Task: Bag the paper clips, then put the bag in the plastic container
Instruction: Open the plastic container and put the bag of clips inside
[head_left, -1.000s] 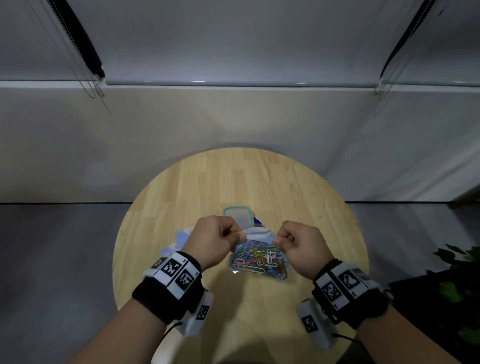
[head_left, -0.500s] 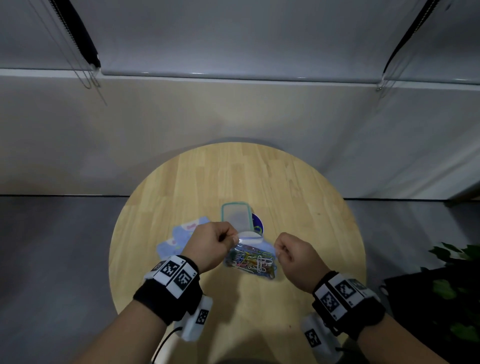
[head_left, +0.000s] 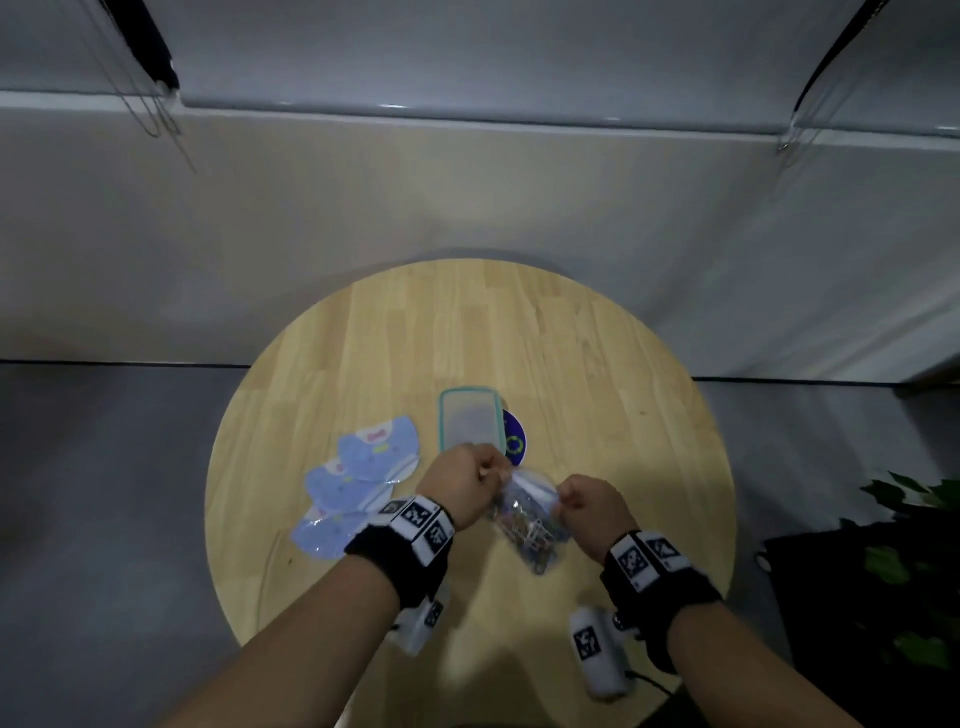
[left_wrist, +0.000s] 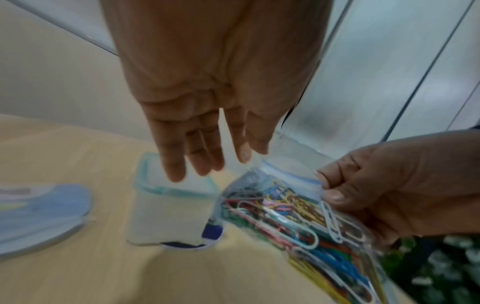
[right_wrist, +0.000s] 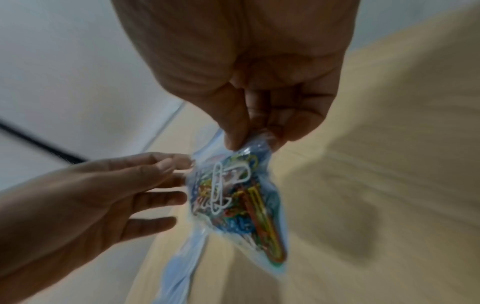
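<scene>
A clear zip bag (head_left: 524, 519) full of coloured paper clips (left_wrist: 285, 216) hangs tilted above the round wooden table (head_left: 571, 364). My right hand (head_left: 587, 506) pinches the bag's top right corner between thumb and fingers (right_wrist: 233, 135). My left hand (head_left: 462, 483) is at the bag's top left edge with its fingers (left_wrist: 202, 162) straight. Its fingertips touch the bag (right_wrist: 233, 195) without gripping it. The open plastic container (head_left: 441, 415) with a teal rim (left_wrist: 176, 189) stands just beyond the hands.
Several blue printed bags (head_left: 358, 483) lie to the left of my left hand. A dark blue round disc (head_left: 514, 441) sits under the container's right side. A potted plant (head_left: 909, 545) stands off the table at the right.
The bag has turned from lying flat between both pinching hands to hanging tilted from my right hand. My left hand's fingers have straightened off the top edge.
</scene>
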